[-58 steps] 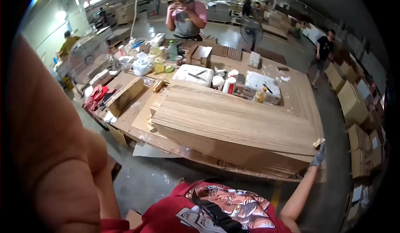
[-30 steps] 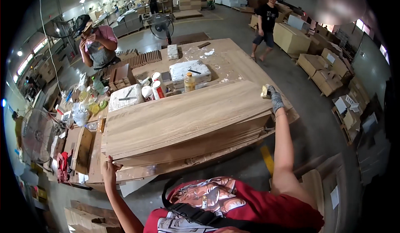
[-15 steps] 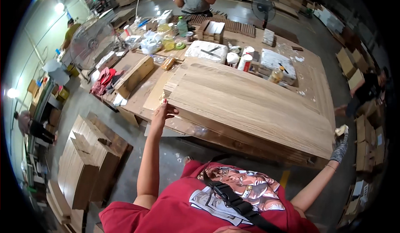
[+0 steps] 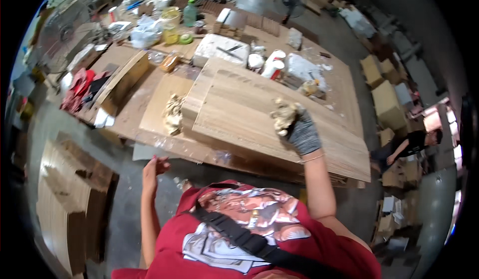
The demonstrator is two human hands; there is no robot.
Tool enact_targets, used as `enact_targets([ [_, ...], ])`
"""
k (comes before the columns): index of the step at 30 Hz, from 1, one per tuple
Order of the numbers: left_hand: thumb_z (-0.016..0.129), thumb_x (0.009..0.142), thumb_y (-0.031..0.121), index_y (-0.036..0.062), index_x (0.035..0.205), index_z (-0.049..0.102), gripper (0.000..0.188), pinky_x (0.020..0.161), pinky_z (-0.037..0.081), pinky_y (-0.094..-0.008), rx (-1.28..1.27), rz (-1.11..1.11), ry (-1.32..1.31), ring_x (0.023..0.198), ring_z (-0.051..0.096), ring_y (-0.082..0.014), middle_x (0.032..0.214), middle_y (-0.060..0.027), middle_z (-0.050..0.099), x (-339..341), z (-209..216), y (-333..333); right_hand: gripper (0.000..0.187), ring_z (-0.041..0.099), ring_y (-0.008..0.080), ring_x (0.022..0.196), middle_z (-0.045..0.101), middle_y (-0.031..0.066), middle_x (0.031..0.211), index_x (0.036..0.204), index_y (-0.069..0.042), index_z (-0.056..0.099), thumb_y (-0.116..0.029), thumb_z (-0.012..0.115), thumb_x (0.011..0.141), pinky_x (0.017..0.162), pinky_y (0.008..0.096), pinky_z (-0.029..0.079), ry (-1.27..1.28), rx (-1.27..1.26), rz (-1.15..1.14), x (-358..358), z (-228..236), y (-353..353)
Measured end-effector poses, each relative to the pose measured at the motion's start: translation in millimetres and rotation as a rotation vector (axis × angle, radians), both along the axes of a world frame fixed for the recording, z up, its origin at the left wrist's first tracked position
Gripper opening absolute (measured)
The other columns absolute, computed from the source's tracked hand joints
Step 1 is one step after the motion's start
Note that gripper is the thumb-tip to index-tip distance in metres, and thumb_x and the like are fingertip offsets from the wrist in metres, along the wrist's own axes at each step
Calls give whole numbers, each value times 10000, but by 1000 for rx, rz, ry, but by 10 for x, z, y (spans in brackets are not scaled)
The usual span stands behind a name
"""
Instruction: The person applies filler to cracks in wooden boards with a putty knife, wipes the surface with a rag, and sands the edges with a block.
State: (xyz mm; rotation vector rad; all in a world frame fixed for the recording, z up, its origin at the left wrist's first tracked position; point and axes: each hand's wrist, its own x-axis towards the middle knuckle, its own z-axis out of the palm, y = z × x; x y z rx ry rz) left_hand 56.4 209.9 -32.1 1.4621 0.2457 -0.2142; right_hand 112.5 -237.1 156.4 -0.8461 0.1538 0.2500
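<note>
Rag [image 4: 284, 115] sat bunched in the curled right hand [image 4: 303, 134], board [image 4: 249, 114] right under it. Left hand [image 4: 157, 166] hung half-curled, looked empty, so pushing hard could've slid that unheld board.

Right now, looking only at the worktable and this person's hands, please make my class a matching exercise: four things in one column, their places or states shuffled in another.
Things:
1. Right hand
2. Left hand
3. Green bottle
4. Red cloth

Places or states:
A. Standing toward the far side of the worktable
B. Bare, off the wood-grain board
C. On the worktable's left end
D. Gloved in grey, holding a crumpled cream wad

Pairs: 1-D, 2-B, 3-A, 4-C
</note>
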Motion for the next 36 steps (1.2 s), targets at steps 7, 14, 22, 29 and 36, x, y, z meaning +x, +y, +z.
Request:
enact_targets([
  [7,395,1033,362,-15,1098,667,469,818,486,-280,-95,-142,-57,843,644,-144,896,-63,699,354,51,221,493,616,231,954,635,93,1177,1346,-56,504,-396,503,990,772,318,529,57,45,60,88,-39,473],
  [14,470,1025,197,-34,1185,607,313,870,468,-261,-289,-635,-171,949,594,-116,1049,-58,661,703,589,-419,472,608,226,1058,611,147,1186,1321,15,500,-223,617,930,936,337,512,3,-267,73,198,62,932],
  [22,591,977,274,-6,1131,627,322,768,465,-246,-446,-857,-91,877,580,-81,968,-31,661,823,1077,-985,426,605,167,1019,639,31,1071,1156,-80,672,-230,791,775,912,301,485,-470,-1149,368,539,324,1347],
  [29,545,994,163,-29,1146,583,248,838,510,-286,-677,-805,-111,968,623,-138,1012,-64,661,839,838,-1169,273,619,238,1024,658,82,1094,1111,-102,713,-161,697,845,906,344,498,-920,-1459,724,616,496,1710],
  [36,563,981,155,-30,1161,593,259,862,495,-295,-599,-787,-282,964,628,-149,1021,-86,673,849,832,-1101,273,625,247,1001,658,91,1095,1122,-88,701,-160,678,859,887,357,513,-1012,-1448,776,673,416,1717],
])
